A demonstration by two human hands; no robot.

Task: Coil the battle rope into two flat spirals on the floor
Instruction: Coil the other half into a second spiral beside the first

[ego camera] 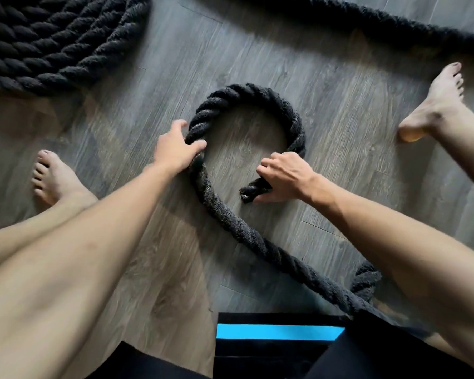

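A thick black twisted battle rope (246, 91) lies on the grey wood floor, bent into a single open loop in the middle of the view. My left hand (175, 147) grips the loop's left side, fingers curled over the strand. My right hand (281, 177) grips the rope just above its frayed end (248, 193), which points left inside the loop. From the left hand the rope runs down and right toward my right leg. A flat spiral (47, 42) of the same rope, several turns wide, lies at the top left.
My bare left foot (54, 177) stands left of the loop and my bare right foot (435, 105) to its right. Another stretch of rope (381, 26) crosses the top right. A black object with a blue stripe (278, 331) lies at the bottom centre.
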